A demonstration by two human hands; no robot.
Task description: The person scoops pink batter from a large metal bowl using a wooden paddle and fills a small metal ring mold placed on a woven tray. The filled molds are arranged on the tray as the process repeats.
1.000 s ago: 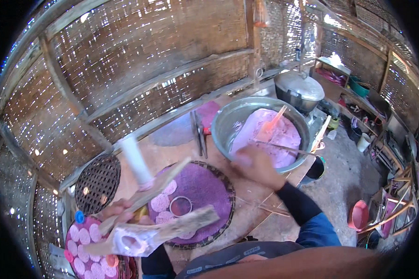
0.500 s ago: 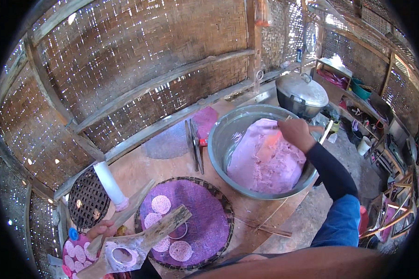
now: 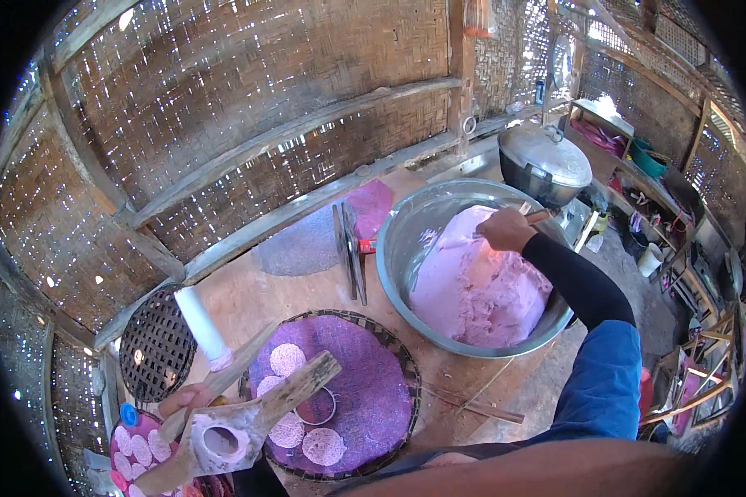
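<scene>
Left hand: fingers wrapped round one arm of a wooden press, above the lower-left tray
Right hand: fingers clenched round a brown handle, over the basin
Basin: one, grey, holding pink dough and one orange spatula
Woven tray: purple cloth, four pink rounds visible, one ring
Lower-left tray: several rounds, partly hidden
Pot: one, lidded, contents hidden
Red packet: one, lettering too small to read
</scene>
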